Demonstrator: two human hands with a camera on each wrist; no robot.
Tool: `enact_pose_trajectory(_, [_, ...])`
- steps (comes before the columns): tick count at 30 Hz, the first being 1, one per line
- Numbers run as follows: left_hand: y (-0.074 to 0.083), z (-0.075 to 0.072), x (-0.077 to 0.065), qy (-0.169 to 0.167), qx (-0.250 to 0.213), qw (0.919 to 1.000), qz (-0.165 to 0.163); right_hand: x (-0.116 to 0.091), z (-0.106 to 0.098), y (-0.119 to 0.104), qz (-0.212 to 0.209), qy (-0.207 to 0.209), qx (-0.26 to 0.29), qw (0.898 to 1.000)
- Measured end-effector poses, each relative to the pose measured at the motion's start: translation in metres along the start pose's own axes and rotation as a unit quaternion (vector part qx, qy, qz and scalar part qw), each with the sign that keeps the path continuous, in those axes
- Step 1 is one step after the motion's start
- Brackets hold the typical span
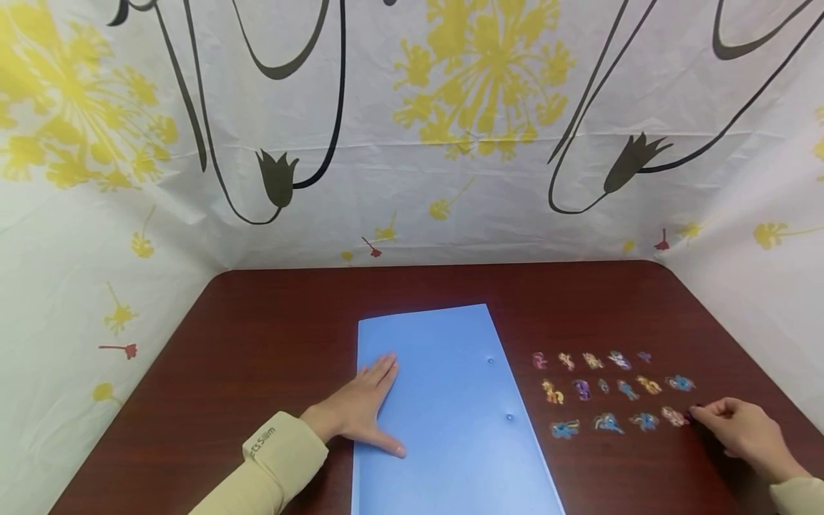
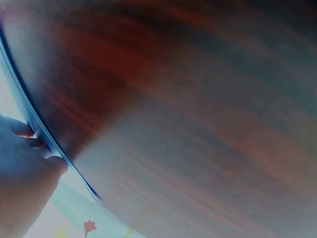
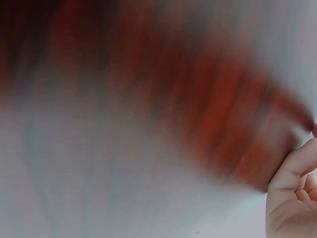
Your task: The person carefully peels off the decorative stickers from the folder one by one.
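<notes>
A blue folder (image 1: 444,386) lies lengthwise on the table, two small snaps near its right edge. My left hand (image 1: 360,408) rests on its left side with fingers spread and thumb apart; the left wrist view catches the thumb by the folder's edge. Small cut-out pony stickers lie in three rows right of the folder. At the right end of the nearest row is a pink pony sticker (image 1: 674,416). My right hand (image 1: 743,429) pinches at that sticker's right edge, thumb and index finger together. In the right wrist view the fingertips are cut off by the frame edge.
Other stickers in the rows include a blue pony sticker (image 1: 565,429), an orange pony sticker (image 1: 551,391) and a purple pony sticker (image 1: 582,389). The dark red-brown wooden table (image 1: 270,336) has rounded far corners. A white patterned cloth (image 1: 380,179) hangs around its back and sides.
</notes>
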State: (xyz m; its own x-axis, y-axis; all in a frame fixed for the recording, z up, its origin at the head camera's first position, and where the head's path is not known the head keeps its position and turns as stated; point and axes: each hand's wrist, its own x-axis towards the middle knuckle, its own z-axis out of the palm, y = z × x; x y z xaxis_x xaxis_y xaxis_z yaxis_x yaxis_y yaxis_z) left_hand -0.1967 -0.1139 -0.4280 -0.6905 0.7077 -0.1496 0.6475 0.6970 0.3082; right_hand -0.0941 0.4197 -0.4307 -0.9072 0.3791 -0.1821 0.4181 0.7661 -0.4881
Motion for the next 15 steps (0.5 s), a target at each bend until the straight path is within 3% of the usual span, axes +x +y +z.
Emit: enact_pose_trajectory(15, [0.001,-0.001,0.0,0.001,0.003,1.0,-0.003,0.006,0.006,0.016,-0.031,0.065,0.02,0.997])
